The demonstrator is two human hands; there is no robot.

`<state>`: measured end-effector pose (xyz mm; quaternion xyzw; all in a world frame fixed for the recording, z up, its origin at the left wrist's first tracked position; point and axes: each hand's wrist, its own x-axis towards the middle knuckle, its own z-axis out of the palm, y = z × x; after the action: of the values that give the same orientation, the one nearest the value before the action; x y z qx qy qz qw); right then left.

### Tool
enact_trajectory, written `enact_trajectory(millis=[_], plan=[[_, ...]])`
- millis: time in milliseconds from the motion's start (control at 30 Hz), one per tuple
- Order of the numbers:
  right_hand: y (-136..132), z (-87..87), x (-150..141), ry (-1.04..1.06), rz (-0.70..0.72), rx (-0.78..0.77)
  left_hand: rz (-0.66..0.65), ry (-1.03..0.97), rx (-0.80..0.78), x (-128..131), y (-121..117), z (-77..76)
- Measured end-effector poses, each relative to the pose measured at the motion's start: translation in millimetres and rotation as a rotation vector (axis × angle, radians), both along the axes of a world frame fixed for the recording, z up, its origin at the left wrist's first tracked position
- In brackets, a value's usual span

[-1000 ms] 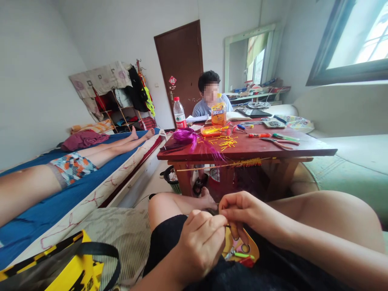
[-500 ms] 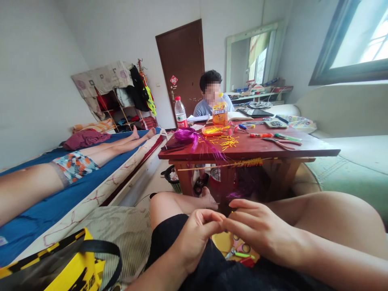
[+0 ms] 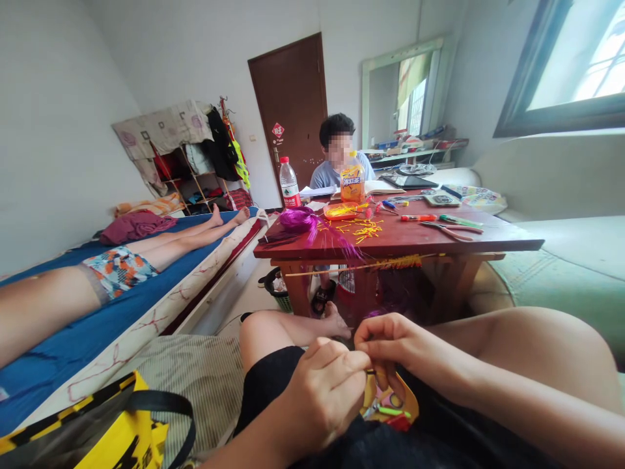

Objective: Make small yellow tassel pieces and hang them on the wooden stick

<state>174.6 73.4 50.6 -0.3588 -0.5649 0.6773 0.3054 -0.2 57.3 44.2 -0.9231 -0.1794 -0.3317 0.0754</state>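
My left hand (image 3: 327,391) is closed, its thumb and index finger pinched together above my lap. Against its fingertips press those of my right hand (image 3: 390,345), whose fingers curl inward. Whatever is held between them is too small or too hidden to make out. Just below the hands, a yellow tray (image 3: 413,394) lies in my lap, partly covered. Pink-handled scissors (image 3: 394,398) and a bright green tool (image 3: 393,412) rest in it, beside something red (image 3: 399,423).
Ahead stands a red-brown table (image 3: 312,244) with purple strands (image 3: 297,220), yellow pieces (image 3: 367,229), pliers (image 3: 454,229), a water bottle (image 3: 289,182) and an orange drink bottle (image 3: 352,182). Behind it sits a person (image 3: 336,137). Someone lies on the bed (image 3: 58,339). A yellow-black bag (image 3: 122,423) is at lower left.
My left hand has turned over, its back now facing up, and shifted slightly right. My right hand's fingers have drawn in from an extended pose to a curled pinch.
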Motion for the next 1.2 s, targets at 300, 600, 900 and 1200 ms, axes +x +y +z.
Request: enact_trajectory(millis=[300, 600, 900, 1200], plan=[[-11, 15.6, -3, -0.834, -0.16, 0.839, 0.266, -0.102, -0.182, 11, -1, -11.6], [-14, 4.0, -13, -0.93, -0.189, 0.863, 0.378, -0.164, -0.133, 16, -5, -24.7], [-20, -15.2, -4, -0.402, -0.207, 0.399, 0.443, -0.217, -0.531, 4, -9, -18.8], [-26, -35.3, -3, 0.065, -0.124, -0.036, 0.407, -0.232, -0.492, 11, -21, -14.9]])
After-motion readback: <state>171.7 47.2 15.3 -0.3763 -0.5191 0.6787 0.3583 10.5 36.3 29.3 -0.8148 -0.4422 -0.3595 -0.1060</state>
